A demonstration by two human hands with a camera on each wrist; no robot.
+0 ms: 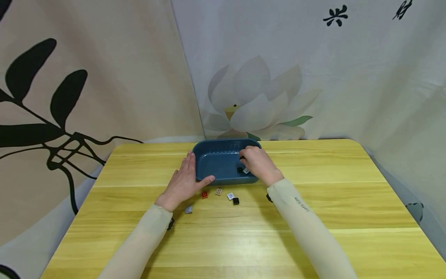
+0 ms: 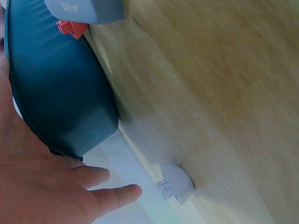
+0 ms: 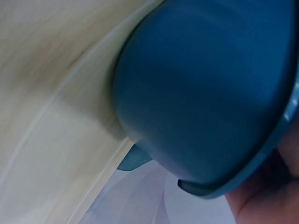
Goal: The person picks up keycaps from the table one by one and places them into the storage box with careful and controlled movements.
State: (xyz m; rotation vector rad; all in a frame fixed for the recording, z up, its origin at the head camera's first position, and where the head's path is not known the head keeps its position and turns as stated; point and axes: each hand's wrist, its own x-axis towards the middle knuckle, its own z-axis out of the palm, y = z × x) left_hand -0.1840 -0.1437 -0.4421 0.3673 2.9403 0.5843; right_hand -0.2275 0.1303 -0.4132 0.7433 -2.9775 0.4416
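Note:
A dark blue rectangular tray (image 1: 223,181) stands near the table's back edge. My left hand (image 1: 184,180) lies against its left end, fingers extended along the rim and thumb across the front corner. Over the tray's right end, my right hand (image 1: 258,162) has curled fingers pinching a small black keycap (image 1: 242,157), mostly hidden by them. Below that hand, a black keycap (image 1: 239,170) and a white keycap (image 1: 246,171) lie in the tray. In the left wrist view, a grey keycap marked Alt (image 2: 86,10) and a red keycap (image 2: 72,29) show beside the tray.
In front of the tray lie a beige keycap (image 1: 218,191), a white keycap (image 1: 230,196) and a black keycap (image 1: 235,201). Another grey keycap (image 2: 176,183) lies past the left hand's fingers. A printed curtain (image 1: 258,97) hangs behind the wooden table (image 1: 313,186).

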